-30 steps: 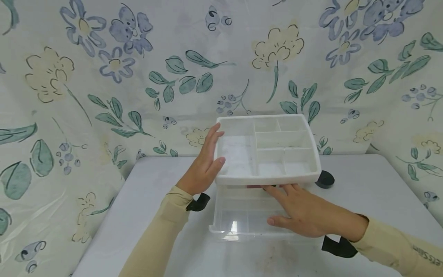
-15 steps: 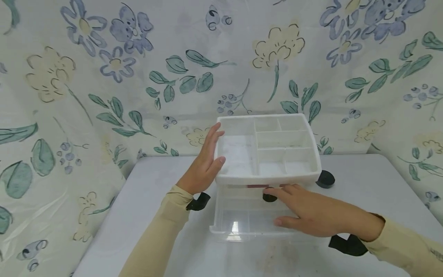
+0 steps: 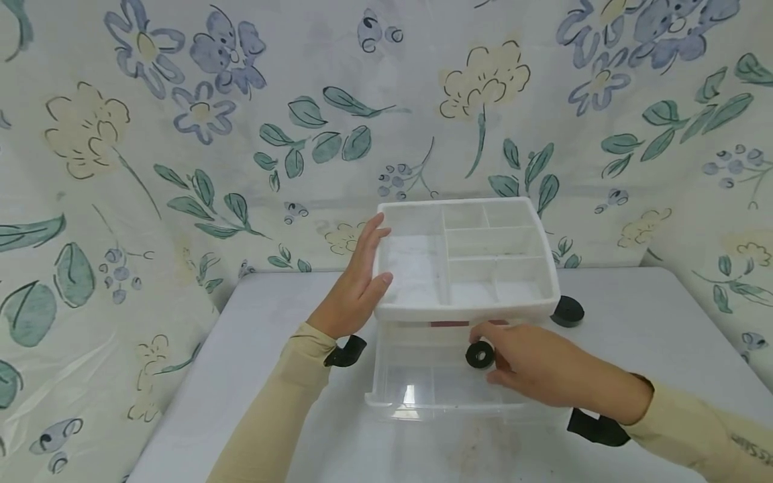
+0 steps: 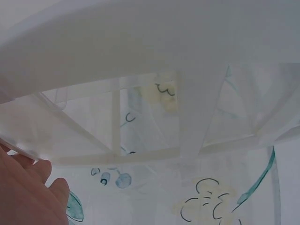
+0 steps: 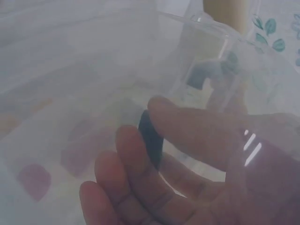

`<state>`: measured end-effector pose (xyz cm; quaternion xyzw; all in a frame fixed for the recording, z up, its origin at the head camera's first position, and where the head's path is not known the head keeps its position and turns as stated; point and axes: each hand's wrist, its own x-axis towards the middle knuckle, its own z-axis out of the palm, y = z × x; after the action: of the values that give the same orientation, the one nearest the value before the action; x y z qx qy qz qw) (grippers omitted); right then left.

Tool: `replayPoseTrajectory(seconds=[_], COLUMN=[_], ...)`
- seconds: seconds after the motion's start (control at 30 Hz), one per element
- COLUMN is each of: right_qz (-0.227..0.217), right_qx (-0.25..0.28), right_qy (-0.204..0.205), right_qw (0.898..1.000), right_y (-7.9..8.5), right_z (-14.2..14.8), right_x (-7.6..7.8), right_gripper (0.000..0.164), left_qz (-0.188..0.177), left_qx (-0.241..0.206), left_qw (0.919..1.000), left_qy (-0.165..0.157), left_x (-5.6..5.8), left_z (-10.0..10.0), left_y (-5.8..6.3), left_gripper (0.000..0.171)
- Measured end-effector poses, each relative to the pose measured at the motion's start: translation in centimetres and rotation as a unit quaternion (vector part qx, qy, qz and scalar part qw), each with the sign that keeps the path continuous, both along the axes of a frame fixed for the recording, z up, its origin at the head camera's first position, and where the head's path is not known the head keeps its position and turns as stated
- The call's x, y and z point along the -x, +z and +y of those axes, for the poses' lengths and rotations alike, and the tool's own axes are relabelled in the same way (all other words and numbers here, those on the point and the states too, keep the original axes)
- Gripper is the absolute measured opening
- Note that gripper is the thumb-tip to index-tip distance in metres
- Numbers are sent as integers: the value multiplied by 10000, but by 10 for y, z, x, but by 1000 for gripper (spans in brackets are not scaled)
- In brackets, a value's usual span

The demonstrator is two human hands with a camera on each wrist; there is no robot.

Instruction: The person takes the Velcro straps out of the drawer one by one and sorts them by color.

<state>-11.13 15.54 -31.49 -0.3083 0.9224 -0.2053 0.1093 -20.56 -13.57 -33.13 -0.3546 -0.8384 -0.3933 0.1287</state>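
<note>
A white organizer box [image 3: 417, 313] with a divided top tray stands on the table, its clear drawer [image 3: 401, 382] pulled out toward me. My left hand [image 3: 350, 295] rests along the box's left side, thumb and fingertips at the rim. In the left wrist view part of this hand [image 4: 33, 187] shows beside the white box wall [image 4: 140, 42]. Over the drawer, my right hand [image 3: 531, 362] pinches a small black ring-shaped roll [image 3: 470, 355], its hole facing me. Through clear plastic, the right wrist view shows the roll [image 5: 151, 140] between thumb and fingers.
A black round thing [image 3: 568, 312] lies on the white table [image 3: 290, 416] right of the box. A reddish strip [image 3: 449, 324] shows at the drawer's back, under the box front. Floral cloth [image 3: 290, 67] hangs behind and on both sides.
The black roll has come into view from under the box front; my right hand now pinches it, and it has turned to show its hole. The left hand has stayed in place.
</note>
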Motion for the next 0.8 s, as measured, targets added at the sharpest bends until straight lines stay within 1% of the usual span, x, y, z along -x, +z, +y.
replayPoseTrajectory(seconds=[0.13, 0.23, 0.33, 0.53, 0.8], right_qz=[187, 214, 245, 242, 145], right_qx=[-116, -52, 126, 371, 471], right_qy=[-168, -232, -145, -75, -330], right_qw=[9996, 9995, 9995, 9990, 9982], right_y=[-1, 1, 3, 4, 8], right_z=[-1, 1, 4, 7, 12], right_x=[-2, -2, -2, -6, -13], right_gripper=[36, 36, 37, 36, 37], left_qz=[-33, -44, -32, 10, -5], left_qx=[15, 20, 21, 11, 3], left_qw=[10000, 10000, 10000, 10000, 10000], left_qy=[37, 52, 54, 23, 16], left_x=[-1, -2, -2, -1, -2], left_z=[0, 1, 1, 1, 1], left_y=[0, 0, 0, -1, 1], left_gripper=[60, 60, 60, 60, 60])
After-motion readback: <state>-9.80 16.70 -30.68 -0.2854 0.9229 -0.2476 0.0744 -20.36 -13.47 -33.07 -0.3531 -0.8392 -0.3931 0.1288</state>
